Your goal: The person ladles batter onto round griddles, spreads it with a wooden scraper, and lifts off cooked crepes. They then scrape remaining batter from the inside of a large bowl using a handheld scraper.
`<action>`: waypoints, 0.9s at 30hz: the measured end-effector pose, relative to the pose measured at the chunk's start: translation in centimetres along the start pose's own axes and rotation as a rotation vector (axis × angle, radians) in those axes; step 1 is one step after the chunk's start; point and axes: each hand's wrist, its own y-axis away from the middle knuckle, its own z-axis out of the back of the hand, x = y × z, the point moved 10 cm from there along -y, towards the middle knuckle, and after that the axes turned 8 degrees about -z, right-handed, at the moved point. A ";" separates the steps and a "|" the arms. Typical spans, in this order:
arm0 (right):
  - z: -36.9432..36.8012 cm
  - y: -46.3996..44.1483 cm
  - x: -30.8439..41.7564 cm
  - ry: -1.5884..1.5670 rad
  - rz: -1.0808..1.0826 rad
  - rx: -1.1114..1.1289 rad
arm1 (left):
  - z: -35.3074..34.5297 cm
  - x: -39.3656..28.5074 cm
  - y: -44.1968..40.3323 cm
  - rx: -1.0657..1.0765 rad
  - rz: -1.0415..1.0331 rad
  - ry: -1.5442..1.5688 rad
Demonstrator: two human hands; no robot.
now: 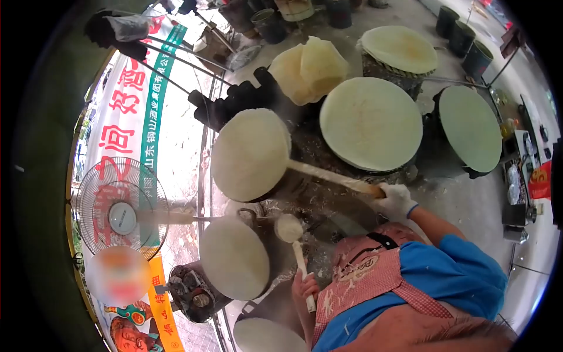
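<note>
One batter sheet (308,67) rises crumpled at upper centre, others (372,123) lie flat, unlifted; right hand (396,200) clasps a long-handled spreader (328,175), left hand (308,285) a ladle (289,227).

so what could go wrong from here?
The ladle in the left hand holds pale mix clear of the rounds, so a tilt might spill it off target. The paddle in the gloved right hand reaches over one round's edge and could tear it.
</note>
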 end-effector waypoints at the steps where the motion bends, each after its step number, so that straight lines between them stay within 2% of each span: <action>1: 1.0 0.3 -2.0 0.070 0.030 -0.054 | 0.4 2.1 -0.9 -0.016 0.012 0.032; 3: 2.3 -0.6 -4.3 0.189 0.093 -0.189 | 1.1 5.3 -2.8 -0.027 0.031 0.035; 6: 2.9 -3.0 -2.2 0.237 0.277 -0.285 | 2.8 7.4 -4.4 -0.052 0.091 -0.025; 7: 3.2 -3.4 -0.7 0.295 0.262 -0.283 | 3.3 7.7 -4.8 -0.046 0.120 -0.074; 8: 2.6 -4.5 0.2 0.293 0.333 -0.271 | 3.5 8.0 -5.1 -0.035 0.153 -0.127; 9: 1.6 -5.6 0.5 0.309 0.349 -0.339 | 3.9 7.3 -5.3 -0.047 0.110 -0.200; 10: 1.5 -6.4 1.0 0.321 0.359 -0.409 | 3.5 7.8 -5.6 0.087 0.280 -0.211; 12: 0.3 -8.3 0.4 0.341 0.366 -0.343 | 5.1 4.9 -5.4 -0.110 0.225 -0.421; 13: -0.1 -8.8 0.5 0.347 0.364 -0.307 | 2.9 6.6 -5.2 -0.167 0.191 -0.270; 14: 1.1 -9.1 0.8 0.322 0.360 -0.329 | 1.1 8.6 -5.0 -0.215 0.155 -0.111; 16: 4.4 -9.3 1.2 0.292 0.366 -0.362 | 0.6 8.3 -4.9 -0.229 0.244 -0.078; 17: 5.1 -11.0 -0.1 0.202 0.259 -0.272 | 1.3 6.9 -4.4 -0.228 0.269 -0.081; 19: 10.1 -12.2 -0.6 0.096 0.166 -0.285 | 0.5 7.0 -3.8 -0.150 0.414 -0.097; 21: 11.3 -17.1 -5.2 -0.072 0.199 -0.595 | 1.0 5.2 -3.9 -0.194 0.368 -0.115; 22: 14.0 -18.8 -4.9 -0.083 0.204 -0.530 | 1.5 4.1 -3.7 -0.217 0.343 -0.124; 25: 25.5 -20.1 -0.6 0.159 0.225 -0.476 | 2.0 1.9 -4.3 -0.184 0.410 -0.118; 26: 27.8 -21.9 -0.2 0.115 0.153 -0.417 | 2.1 1.6 -4.5 -0.167 0.433 -0.118; 27: 30.1 -23.2 0.5 -0.015 0.181 -0.380 | 4.1 -0.6 -5.0 -0.203 0.444 -0.166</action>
